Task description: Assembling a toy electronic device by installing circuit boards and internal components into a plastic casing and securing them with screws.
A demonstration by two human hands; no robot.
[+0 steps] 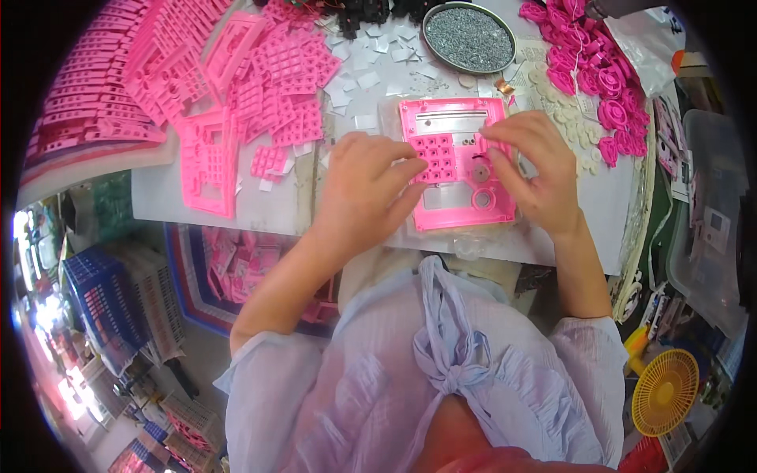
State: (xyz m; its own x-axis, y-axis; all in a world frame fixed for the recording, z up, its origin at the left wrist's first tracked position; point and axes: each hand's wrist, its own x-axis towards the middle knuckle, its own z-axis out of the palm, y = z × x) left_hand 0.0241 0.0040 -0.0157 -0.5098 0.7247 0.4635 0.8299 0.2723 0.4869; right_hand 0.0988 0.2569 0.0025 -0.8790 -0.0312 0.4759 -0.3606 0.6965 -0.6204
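A pink plastic casing lies face down in front of me, with a grid-like pink keypad in its left middle. My left hand is closed, its fingertips on the keypad's left edge. Over the casing's right side, my right hand has thumb and forefinger drawn close together; whatever is between them is too small to make out. A grey round part sits below those fingertips, above a round ring opening in the casing.
Pink keypads are heaped at the left, beside stacked pink casings. A round tin of small metal screws stands at the back. Magenta coiled cords and cream round pieces lie at the right.
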